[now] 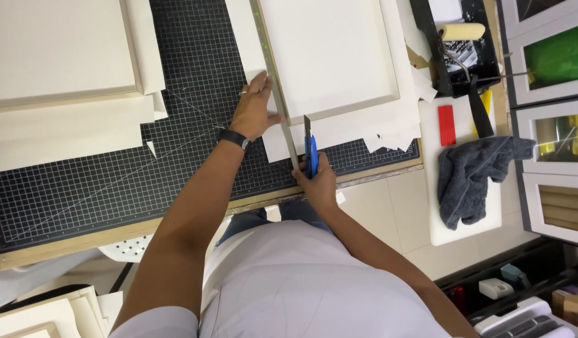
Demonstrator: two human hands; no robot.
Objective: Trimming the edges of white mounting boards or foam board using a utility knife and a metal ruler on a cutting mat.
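On the left of the tabletop point(64, 241) a stretched canvas point(57, 50) lies on the black cutting mat point(114, 181). Your left hand point(254, 109) presses flat, fingers spread, on the metal ruler point(278, 94) beside the middle canvas point(329, 56). Your right hand point(317, 181) grips the blue utility knife point(310, 153) (blade against the ruler's edge), fingers closed around it. Farther right lies a grey towel point(473, 175)

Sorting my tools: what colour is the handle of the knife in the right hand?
Blue, on the utility knife held by the right hand; head view.
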